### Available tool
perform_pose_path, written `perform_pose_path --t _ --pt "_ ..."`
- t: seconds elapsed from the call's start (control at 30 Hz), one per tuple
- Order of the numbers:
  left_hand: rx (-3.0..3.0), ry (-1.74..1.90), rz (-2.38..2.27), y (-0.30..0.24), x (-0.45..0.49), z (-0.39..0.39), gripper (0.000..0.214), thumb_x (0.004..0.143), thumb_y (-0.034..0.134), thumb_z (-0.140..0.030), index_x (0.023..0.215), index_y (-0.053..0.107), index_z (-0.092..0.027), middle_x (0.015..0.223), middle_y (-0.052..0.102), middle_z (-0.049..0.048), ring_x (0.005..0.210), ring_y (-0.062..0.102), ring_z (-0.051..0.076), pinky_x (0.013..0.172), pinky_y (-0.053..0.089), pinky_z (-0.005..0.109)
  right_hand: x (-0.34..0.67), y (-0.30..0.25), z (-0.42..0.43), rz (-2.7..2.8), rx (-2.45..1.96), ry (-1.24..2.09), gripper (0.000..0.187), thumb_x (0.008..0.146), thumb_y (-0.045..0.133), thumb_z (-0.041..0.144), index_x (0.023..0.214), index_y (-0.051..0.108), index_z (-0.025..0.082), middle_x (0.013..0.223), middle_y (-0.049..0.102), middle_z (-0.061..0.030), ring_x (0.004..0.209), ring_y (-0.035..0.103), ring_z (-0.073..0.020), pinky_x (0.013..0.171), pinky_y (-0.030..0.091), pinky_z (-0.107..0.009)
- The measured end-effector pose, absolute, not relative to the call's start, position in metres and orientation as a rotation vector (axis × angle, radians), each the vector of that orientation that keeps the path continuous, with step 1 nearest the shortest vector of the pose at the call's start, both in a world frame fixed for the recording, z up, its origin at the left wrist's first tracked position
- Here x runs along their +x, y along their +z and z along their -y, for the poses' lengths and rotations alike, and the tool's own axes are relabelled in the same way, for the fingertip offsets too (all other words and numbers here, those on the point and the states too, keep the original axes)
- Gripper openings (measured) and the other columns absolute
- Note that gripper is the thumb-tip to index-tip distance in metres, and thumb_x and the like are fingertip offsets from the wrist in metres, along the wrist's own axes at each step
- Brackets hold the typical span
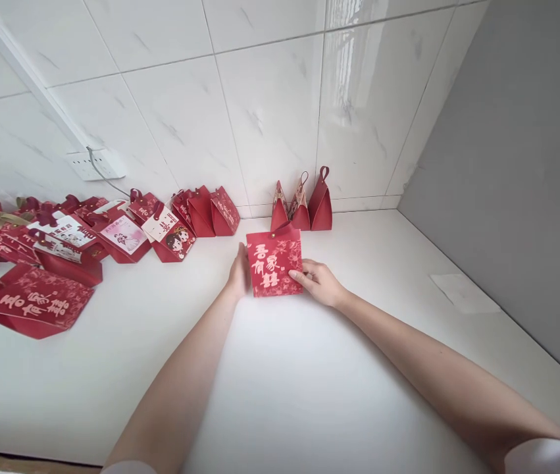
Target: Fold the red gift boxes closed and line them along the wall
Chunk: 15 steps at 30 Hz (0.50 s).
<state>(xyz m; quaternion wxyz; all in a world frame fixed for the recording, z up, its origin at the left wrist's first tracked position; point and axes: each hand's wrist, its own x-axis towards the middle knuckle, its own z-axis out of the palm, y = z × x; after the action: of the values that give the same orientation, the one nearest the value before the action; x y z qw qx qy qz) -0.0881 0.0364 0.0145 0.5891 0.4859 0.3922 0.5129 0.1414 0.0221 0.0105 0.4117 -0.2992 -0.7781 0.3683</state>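
Observation:
A red gift box [274, 263] with pale Chinese lettering and a floral print is held upright between my hands, its front panel turned toward me. A dark red ribbon and a small gold stud show at its top edge. My left hand [239, 271] is closed against the box's left side, with most of its fingers hidden behind. On the right side, my right hand [320, 282] pinches the box, thumb on the front panel and fingers around the edge. Just behind stand three red gift boxes [320, 209] with ribbon loops, seen from their triangular ends.
Along the tiled wall at left lies a crowded row of red gift boxes [210, 212], some with white or pink cards. A larger red box [37, 299] lies nearest on that side. A wall socket [96, 164] has a cable. A white paper [464, 293] rests by the grey panel [507, 164].

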Motion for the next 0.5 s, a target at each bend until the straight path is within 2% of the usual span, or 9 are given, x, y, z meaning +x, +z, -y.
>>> perform_pose_path --t 0.07,0.17,0.2,0.23,0.3,0.37,0.43,0.5 --pt "1.162 1.335 -0.921 0.014 -0.085 -0.04 0.072 0.079 0.042 -0.08 0.121 0.056 -0.023 0.127 0.063 0.0095 0.125 0.054 0.031 0.102 0.044 0.044 0.147 0.009 -0.031 1.853 -0.793 0.762 0.042 0.093 0.049 0.057 0.075 0.063 0.022 0.111 0.057 -0.0099 0.11 0.054 -0.0271 0.099 0.042 -0.041" --pt "1.298 1.277 -0.962 0.014 -0.079 -0.038 0.06 0.08 0.063 -0.061 0.125 0.053 -0.023 0.132 0.06 0.0083 0.124 0.054 0.029 0.103 0.043 0.04 0.153 0.009 -0.04 1.755 -0.813 0.686 0.041 0.092 0.051 0.055 0.072 0.061 0.022 0.14 0.042 -0.0094 0.138 0.031 -0.0289 0.113 0.029 -0.044" --pt "1.325 1.232 -0.981 0.015 -0.078 -0.036 0.058 0.079 0.068 -0.054 0.125 0.053 -0.023 0.132 0.06 0.0083 0.123 0.055 0.028 0.103 0.044 0.04 0.155 0.008 -0.042 1.745 -0.811 0.738 0.039 0.091 0.053 0.055 0.073 0.061 0.022 0.146 0.037 -0.0075 0.142 0.026 -0.0285 0.115 0.027 -0.044" --pt "1.337 1.202 -0.998 0.016 -0.076 -0.034 0.057 0.079 0.071 -0.049 0.126 0.053 -0.023 0.133 0.06 0.0085 0.123 0.055 0.029 0.103 0.044 0.04 0.157 0.008 -0.045 1.744 -0.806 0.828 0.038 0.09 0.054 0.056 0.076 0.061 0.022 0.147 0.038 -0.0067 0.142 0.025 -0.0283 0.114 0.028 -0.045" --pt "1.327 1.18 -1.016 0.019 -0.073 -0.032 0.054 0.081 0.069 -0.049 0.125 0.054 -0.022 0.133 0.06 0.0089 0.123 0.056 0.029 0.101 0.045 0.04 0.162 0.008 -0.049 1.764 -0.79 1.056 0.039 0.087 0.057 0.06 0.081 0.06 0.022 0.134 0.053 -0.008 0.132 0.042 -0.0285 0.108 0.037 -0.045" --pt "1.314 1.172 -1.019 0.021 -0.072 -0.03 0.052 0.083 0.064 -0.052 0.125 0.056 -0.021 0.133 0.061 0.009 0.123 0.055 0.031 0.101 0.045 0.04 0.167 0.007 -0.054 1.82 -0.765 1.258 0.04 0.083 0.061 0.062 0.083 0.062 0.022 0.108 0.067 -0.0057 0.112 0.057 -0.0269 0.098 0.046 -0.044" --pt "1.313 1.175 -1.024 0.022 -0.072 -0.031 0.052 0.084 0.062 -0.054 0.124 0.059 -0.021 0.131 0.063 0.0088 0.124 0.055 0.031 0.102 0.044 0.041 0.171 0.007 -0.057 1.865 -0.739 1.365 0.039 0.08 0.065 0.06 0.085 0.066 0.022 0.095 0.07 -0.0031 0.101 0.061 -0.0259 0.094 0.048 -0.044" --pt "1.323 1.159 -1.016 0.022 -0.075 -0.032 0.051 0.083 0.064 -0.052 0.123 0.062 -0.02 0.129 0.064 0.0087 0.123 0.056 0.031 0.103 0.043 0.041 0.173 0.008 -0.058 1.858 -0.703 1.449 0.037 0.081 0.066 0.057 0.09 0.069 0.022 0.097 0.071 -0.0025 0.102 0.061 -0.0262 0.097 0.046 -0.044"
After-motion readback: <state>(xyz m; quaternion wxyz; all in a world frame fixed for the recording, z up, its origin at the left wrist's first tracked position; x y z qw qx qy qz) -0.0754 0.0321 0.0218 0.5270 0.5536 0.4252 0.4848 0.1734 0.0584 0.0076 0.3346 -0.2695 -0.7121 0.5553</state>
